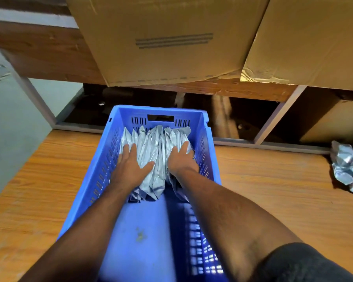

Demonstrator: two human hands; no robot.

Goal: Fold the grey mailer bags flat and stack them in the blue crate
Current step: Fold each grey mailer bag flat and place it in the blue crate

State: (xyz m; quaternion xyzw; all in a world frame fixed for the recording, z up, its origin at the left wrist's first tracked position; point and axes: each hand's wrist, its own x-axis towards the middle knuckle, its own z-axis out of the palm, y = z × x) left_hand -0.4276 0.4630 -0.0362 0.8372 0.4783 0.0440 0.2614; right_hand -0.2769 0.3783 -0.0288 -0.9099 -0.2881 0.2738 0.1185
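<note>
Grey plastic mailer bags [155,151] stand packed at far end of blue perforated plastic crate [209,151]; left hand [130,165] and right hand [181,159] press them, grip released, fingers flat

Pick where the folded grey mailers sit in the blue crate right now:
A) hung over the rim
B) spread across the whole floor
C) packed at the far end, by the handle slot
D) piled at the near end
C: the folded grey mailers stand bunched against the far wall of the blue crate, with the left hand and right hand pressing on them; the near floor is bare.

One camera sits on the person's head. It looks forward and down, close over the blue crate [210,159] and wooden surface [273,190].
</note>
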